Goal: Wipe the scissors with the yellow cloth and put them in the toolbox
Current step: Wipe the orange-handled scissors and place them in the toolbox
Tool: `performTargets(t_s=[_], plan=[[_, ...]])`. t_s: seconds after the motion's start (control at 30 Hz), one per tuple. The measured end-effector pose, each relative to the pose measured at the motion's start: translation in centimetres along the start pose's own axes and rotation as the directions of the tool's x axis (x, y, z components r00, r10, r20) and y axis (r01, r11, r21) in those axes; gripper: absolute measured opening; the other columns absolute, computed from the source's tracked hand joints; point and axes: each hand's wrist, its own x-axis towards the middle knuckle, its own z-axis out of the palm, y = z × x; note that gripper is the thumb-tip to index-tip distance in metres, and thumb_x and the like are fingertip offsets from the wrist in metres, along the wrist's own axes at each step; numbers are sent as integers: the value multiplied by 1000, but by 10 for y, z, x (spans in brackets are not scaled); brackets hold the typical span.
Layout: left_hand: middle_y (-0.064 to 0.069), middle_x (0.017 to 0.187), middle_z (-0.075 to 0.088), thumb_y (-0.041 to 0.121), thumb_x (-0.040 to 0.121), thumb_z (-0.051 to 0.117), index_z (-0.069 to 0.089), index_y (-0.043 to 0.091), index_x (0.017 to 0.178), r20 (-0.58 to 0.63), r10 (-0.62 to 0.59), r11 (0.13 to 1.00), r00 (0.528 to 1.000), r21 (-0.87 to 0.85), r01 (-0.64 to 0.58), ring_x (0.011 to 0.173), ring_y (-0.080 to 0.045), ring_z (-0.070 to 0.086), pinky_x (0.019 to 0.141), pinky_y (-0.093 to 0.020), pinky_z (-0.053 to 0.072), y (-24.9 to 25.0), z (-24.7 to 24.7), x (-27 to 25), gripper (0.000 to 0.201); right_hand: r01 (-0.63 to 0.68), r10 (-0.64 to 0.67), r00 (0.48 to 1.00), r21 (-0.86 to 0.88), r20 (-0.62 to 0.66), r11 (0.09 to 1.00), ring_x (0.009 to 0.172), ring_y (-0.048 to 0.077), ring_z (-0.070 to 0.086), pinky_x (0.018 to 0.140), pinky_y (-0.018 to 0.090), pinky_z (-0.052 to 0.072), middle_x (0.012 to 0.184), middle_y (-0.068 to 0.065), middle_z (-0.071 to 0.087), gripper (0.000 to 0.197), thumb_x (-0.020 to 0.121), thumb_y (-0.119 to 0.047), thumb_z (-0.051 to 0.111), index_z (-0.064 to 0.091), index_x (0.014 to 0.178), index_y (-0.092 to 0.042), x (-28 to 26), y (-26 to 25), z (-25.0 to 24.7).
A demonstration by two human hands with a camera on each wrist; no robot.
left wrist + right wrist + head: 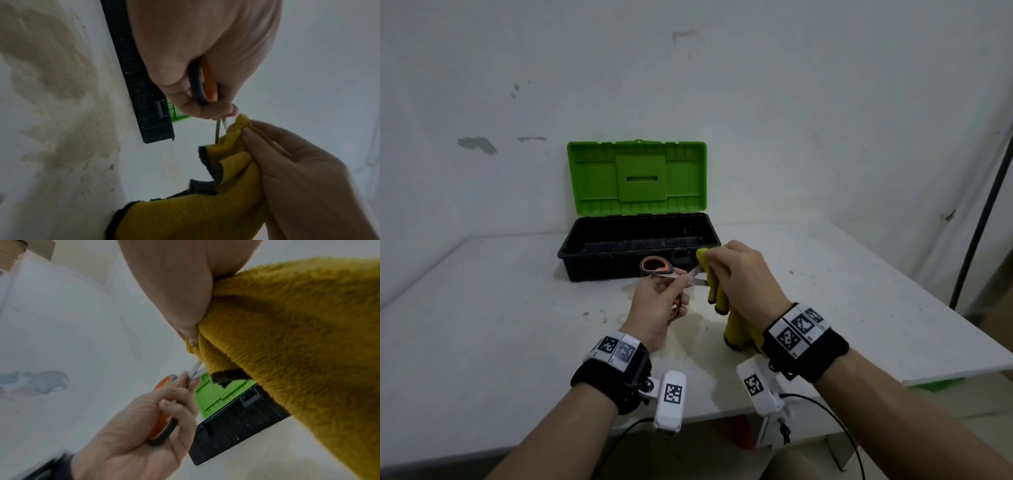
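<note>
Nearest the head camera, two forearms with tagged wristbands reach over the white bench. From here the left hand has its grip closed round the orange-and-black handles of the scissors, blades pointing right. The right hand pinches the yellow cloth over the blade tips, and the rest of the cloth hangs down toward the bench. Just behind both hands stands the toolbox, its green lid upright and its black tray empty as far as can be seen.

Seen from the left wrist, the blades are slightly parted, and they vanish into a fold of cloth held between right thumb and fingers. That parting hardly shows from the head. To wipe well, I would keep the cloth folded thick over the edges, draw it from the pivot out to the tips, never toward the cutting edge, and hold the handles steady so that the blades do not snap shut on the fabric.

At the right wrist, the cloth fills most of the picture. Its dark hem and fleecy pile show clearly here, and so does the left hand's finger through the lower handle loop. Whether the blades are clean yet I cannot tell in any view. Wiping looks under way, and the stowing is not yet begun.
</note>
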Motion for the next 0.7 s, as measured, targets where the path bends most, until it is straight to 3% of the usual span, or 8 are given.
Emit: performTargets(t_s=[0.07, 0.13, 0.23, 0.3, 0.43, 0.5, 0.63, 0.7], plan=[[2, 68, 66, 8, 96, 64, 62, 12, 95, 29, 2, 1000, 1000, -6, -1, 53, -9, 53, 47, -20, 44, 1, 1, 0, 4, 43, -40, 998, -49, 52, 998, 69, 20, 59, 67, 39, 52, 87, 5, 57, 24, 100, -22, 49, 71, 92, -14, -2, -5, 3], [1, 69, 66, 7, 95, 64, 62, 12, 94, 35, 2, 1000, 999, -9, -2, 54, -10, 53, 47, -20, 44, 0, 1, -1, 6, 5, -2, 999, -70, 44, 998, 73, 20, 58, 71, 37, 51, 88, 5, 58, 24, 99, -20, 50, 72, 91, -15, 2, 1, 1], [-1, 71, 65, 6, 95, 64, 63, 13, 91, 15, 10, 1000, 1000, -4, -10, 54, -10, 54, 47, -20, 45, -2, -4, -1, 9, -125, 124, 992, -53, -15, 991, 68, 9, 58, 71, 22, 49, 83, 0, 58, 29, 100, -19, 47, 72, 85, -17, 10, 11, -11], [0, 70, 66, 6, 95, 65, 62, 14, 90, 6, 10, 1000, 1000, -7, -10, 55, -10, 55, 48, -21, 45, -3, -5, -1, 10, -123, 122, 992, -10, -38, 992, 64, 5, 58, 67, 16, 47, 78, 1, 60, 31, 100, -19, 47, 72, 82, -15, 9, 9, -15], [2, 67, 68, 9, 95, 65, 59, 16, 89, 23, 10, 1000, 1000, -19, -9, 56, -11, 54, 49, -22, 45, -1, -1, -1, 11, 21, -14, 995, -60, 100, 998, 71, 19, 57, 69, 36, 50, 85, 5, 57, 23, 98, -22, 53, 72, 88, -13, -1, -8, -2], [1, 70, 70, 10, 95, 65, 59, 16, 91, 34, 16, 1000, 999, -5, -16, 55, -11, 54, 49, -22, 45, -1, 1, -2, 9, 40, -29, 992, -96, 123, 995, 75, 23, 56, 69, 41, 50, 86, 6, 56, 23, 98, -22, 52, 72, 91, -13, -2, -6, 3], [-1, 71, 66, 13, 97, 63, 62, 14, 93, -19, 23, 1000, 1000, 15, -23, 53, -14, 55, 46, -23, 44, -3, -3, -1, 4, -77, 81, 996, -85, 42, 993, 84, 20, 59, 78, 34, 50, 95, 2, 59, 24, 99, -21, 50, 74, 98, -18, 5, 7, -4], [-6, 79, 67, 19, 97, 65, 62, 11, 100, -52, 13, 1000, 999, 15, -13, 52, -14, 55, 45, -24, 44, -3, -5, 0, 8, -66, 71, 996, -97, 56, 993, 85, 19, 59, 79, 33, 50, 96, 2, 60, 24, 99, -21, 50, 74, 98, -18, 3, 5, -8]])
